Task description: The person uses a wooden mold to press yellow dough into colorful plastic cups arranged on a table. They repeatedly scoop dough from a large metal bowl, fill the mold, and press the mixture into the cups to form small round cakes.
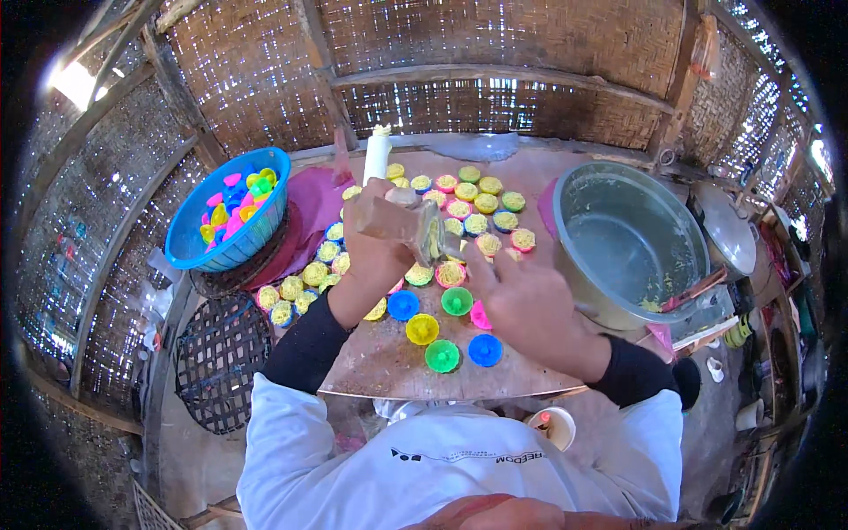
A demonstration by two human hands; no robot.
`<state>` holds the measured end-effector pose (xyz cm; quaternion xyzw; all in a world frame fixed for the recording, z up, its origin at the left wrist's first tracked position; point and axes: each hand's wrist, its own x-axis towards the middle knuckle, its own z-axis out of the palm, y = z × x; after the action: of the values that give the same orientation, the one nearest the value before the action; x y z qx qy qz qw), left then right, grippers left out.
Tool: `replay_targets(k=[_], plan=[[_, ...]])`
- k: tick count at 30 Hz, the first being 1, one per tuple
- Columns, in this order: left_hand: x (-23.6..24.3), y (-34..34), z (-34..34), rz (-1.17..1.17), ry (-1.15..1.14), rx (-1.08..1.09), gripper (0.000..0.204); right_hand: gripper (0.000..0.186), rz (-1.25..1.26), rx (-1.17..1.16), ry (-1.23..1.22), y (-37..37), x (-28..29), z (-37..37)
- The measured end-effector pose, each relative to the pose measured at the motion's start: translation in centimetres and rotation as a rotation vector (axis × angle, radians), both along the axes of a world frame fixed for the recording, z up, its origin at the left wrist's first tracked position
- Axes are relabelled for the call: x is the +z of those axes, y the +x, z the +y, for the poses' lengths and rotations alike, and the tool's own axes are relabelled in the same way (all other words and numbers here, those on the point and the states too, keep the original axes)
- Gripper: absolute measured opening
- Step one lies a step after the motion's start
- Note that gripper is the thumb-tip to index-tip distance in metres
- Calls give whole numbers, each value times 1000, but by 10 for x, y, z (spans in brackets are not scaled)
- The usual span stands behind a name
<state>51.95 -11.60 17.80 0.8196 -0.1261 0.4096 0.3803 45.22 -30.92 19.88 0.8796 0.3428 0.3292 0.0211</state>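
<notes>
My left hand (382,238) is closed round a wooden hand press (389,221) with a white tube (377,155) sticking up from it. Pale yellow shreds (434,237) hang at the press's end. Close beside that end is my right hand (530,305), its index finger stretched toward the shreds; whether it touches them I cannot tell. Beneath my hands, small fluted cups in blue (404,306), green (442,356), yellow (422,329) and pink stand without shreds. Farther back, many colourful cups (486,203) are topped with yellow shreds.
At the left, a blue basket (181,231) holds colourful cups. A large metal basin (574,265) stands at the right, a wooden-handled tool (698,287) across its rim. A dark woven tray (223,362) lies left of the table (371,380); a white bucket (562,429) sits below its front edge.
</notes>
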Motion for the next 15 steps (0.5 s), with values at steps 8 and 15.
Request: replay_targets(k=[8,15], plan=[[-23,32,67,-75,24,194,27,33,116,1,283,-32,-9,-33],[-23,17,29,-472,16,289,33,24,325,42,730,-3,-61,2]])
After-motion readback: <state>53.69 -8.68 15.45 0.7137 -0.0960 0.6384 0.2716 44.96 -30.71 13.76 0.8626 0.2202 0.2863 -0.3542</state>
